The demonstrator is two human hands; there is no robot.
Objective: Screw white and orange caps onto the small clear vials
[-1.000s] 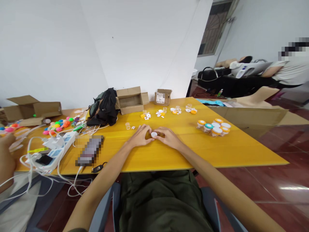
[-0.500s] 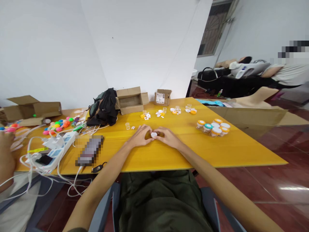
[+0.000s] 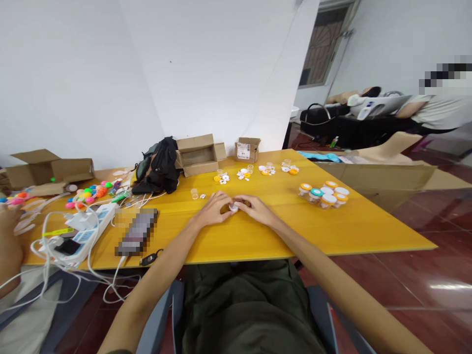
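Between my two hands, just above the middle of the table, is a small round white lid (image 3: 233, 207). My left hand (image 3: 216, 209) curls around its left side, thumb and fingers closed on it. From the right, my right hand (image 3: 254, 208) pinches the same lid with thumb and forefinger. Its underside is hidden by my fingers. A clear empty cup (image 3: 194, 193) stands beyond my left hand, with small white pieces (image 3: 202, 196) beside it. Farther back lie several small groups of clear cups, white parts and orange lids (image 3: 293, 171).
Several jars with orange, teal and white lids (image 3: 328, 200) cluster at the right. A phone (image 3: 138, 231), power strip (image 3: 88, 236) with cables and a key fob (image 3: 149, 258) lie left. A black backpack (image 3: 158, 164) and cardboard boxes (image 3: 199, 155) line the wall. Another person's arm (image 3: 9, 246) shows far left.
The white lid has tilted and shifted slightly left between my fingers, and less of its top shows. My right fingers have moved a little over it. The whole view has shifted slightly.
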